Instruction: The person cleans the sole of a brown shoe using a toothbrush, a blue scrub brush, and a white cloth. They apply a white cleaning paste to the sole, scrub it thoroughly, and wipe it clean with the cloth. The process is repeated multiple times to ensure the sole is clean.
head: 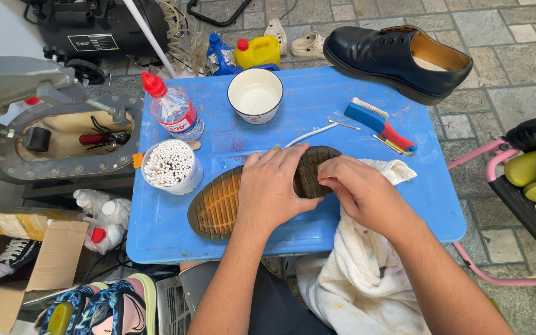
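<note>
A shoe lies sole-up (218, 208) on the blue tray table (317, 99), its ridged tan and dark sole facing me. My left hand (271, 189) presses flat over the middle of the sole and holds the shoe. My right hand (358, 189) has its fingers pinched together at the heel end of the sole, resting on a white towel (361, 273) that drapes off the table's front edge. Whether the right fingers hold anything small is hidden.
On the table: a tub of cotton swabs (170, 165), a clear bottle with red cap (172, 108), a white bowl (255, 94), a blue-and-red brush (379, 124). A second black shoe (398, 59) rests at the far right corner. Boxes and shoes lie at the left.
</note>
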